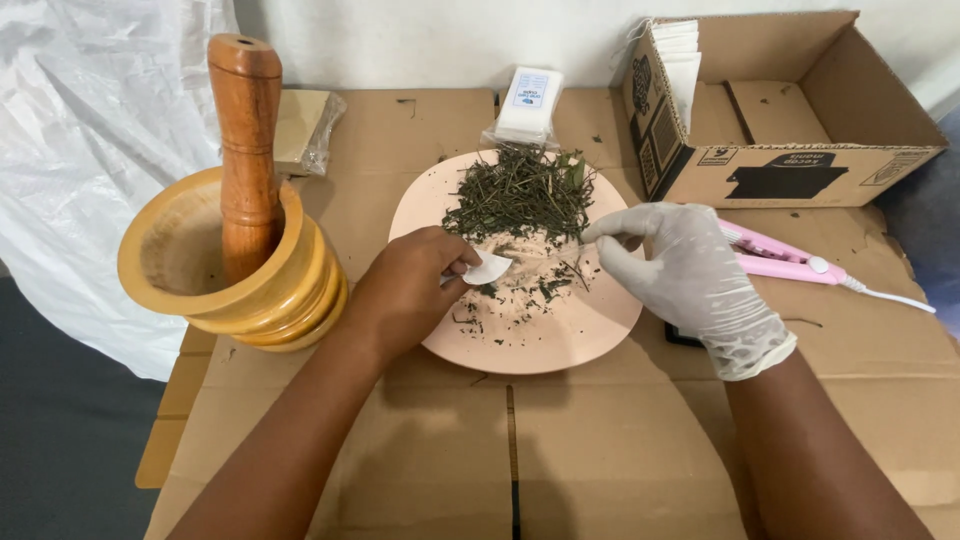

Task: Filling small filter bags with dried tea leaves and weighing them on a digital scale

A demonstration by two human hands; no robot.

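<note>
Bare left hand pinches a small white bag over one pink plate. Gloved right hand pinches dried herbs. One mortar, one pestle.

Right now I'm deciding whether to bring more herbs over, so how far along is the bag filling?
Early, by the look of it. Done: dried herbs sit heaped on the pink plate. In hand: the left hand holds a small white bag while the gloved right hand pinches herbs beside it. Left: most of the heap, and the pink sealer lies unused.

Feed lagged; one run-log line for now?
left hand: holds white sachet | right hand: gloved, pinching dried herbs | pink plate
</note>
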